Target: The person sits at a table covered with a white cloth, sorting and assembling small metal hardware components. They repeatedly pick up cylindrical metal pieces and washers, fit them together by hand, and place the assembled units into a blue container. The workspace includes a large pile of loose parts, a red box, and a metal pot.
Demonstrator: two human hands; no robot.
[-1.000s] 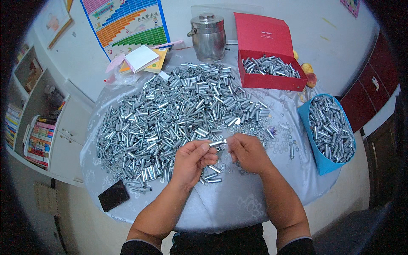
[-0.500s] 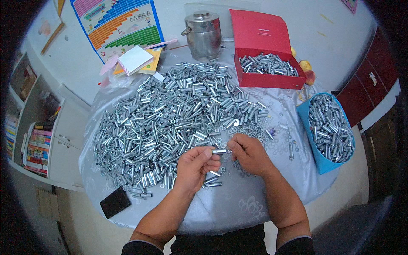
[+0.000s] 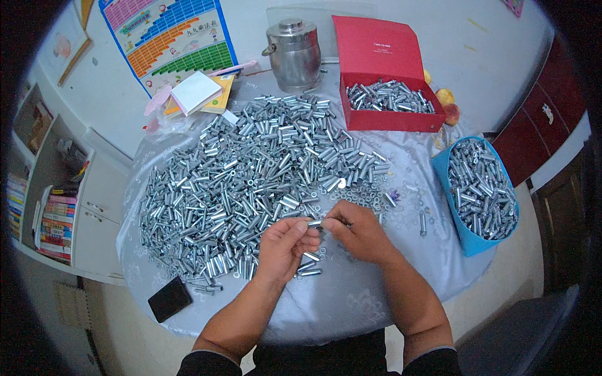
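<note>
Between my hands, just off the front edge of the pile, is a short shiny metal expansion bolt [image 3: 314, 223]. My left hand [image 3: 283, 245] pinches its sleeve between thumb and fingers. The fingertips of my right hand [image 3: 356, 230] close on the other end and cover it. Beyond and to the left spreads a big heap of silvery metal sleeves [image 3: 232, 188]. Small washers and nuts [image 3: 369, 198] lie scattered past my right hand. A few loose sleeves [image 3: 310, 268] rest on the cloth beside my left hand.
A blue bin [image 3: 462, 225] full of bolts stands at the right edge, and an open red box [image 3: 395, 122] of bolts at the back. A steel pot [image 3: 293, 59], notebooks [image 3: 197, 94] and a black phone [image 3: 170, 300] also sit on the cloth-covered table [image 3: 251, 316].
My right hand has come closer to my left, and its fingertips now cover the bolt's end that showed before. The whole view has shifted slightly.
</note>
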